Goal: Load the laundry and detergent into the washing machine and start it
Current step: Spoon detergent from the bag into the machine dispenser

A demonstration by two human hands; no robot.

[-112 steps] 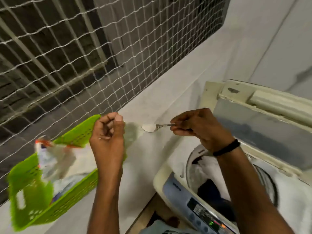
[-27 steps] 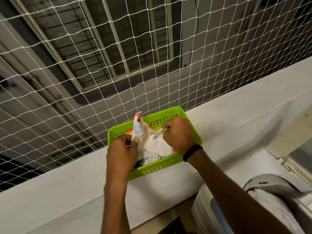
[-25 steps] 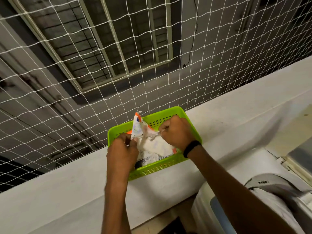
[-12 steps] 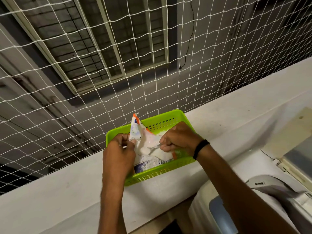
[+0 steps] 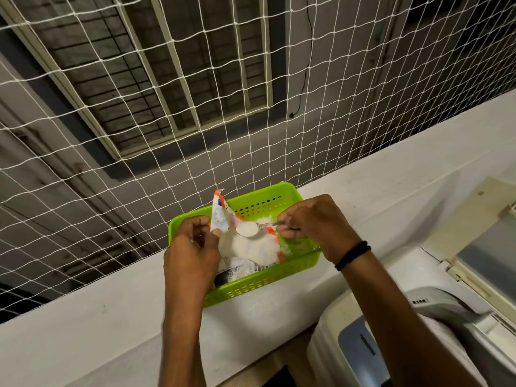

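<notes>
A white-and-orange detergent packet [image 5: 245, 247] lies in a green plastic basket [image 5: 262, 283] on the white ledge. My left hand [image 5: 192, 247] pinches the packet's open top edge and holds it up. My right hand [image 5: 312, 222] grips a metal spoon [image 5: 251, 228] heaped with white powder, just above the packet's mouth. The washing machine [image 5: 418, 317] stands at the lower right, its top only partly in view.
The white ledge [image 5: 111, 331] runs across the frame, with white safety netting [image 5: 195, 93] rising right behind the basket. The machine's raised lid [image 5: 485, 241] stands at the right edge. Spilled powder dusts the basket's inside.
The spoon was down inside the packet; now my right hand has lifted it out full of powder. My left hand keeps its hold on the packet's top.
</notes>
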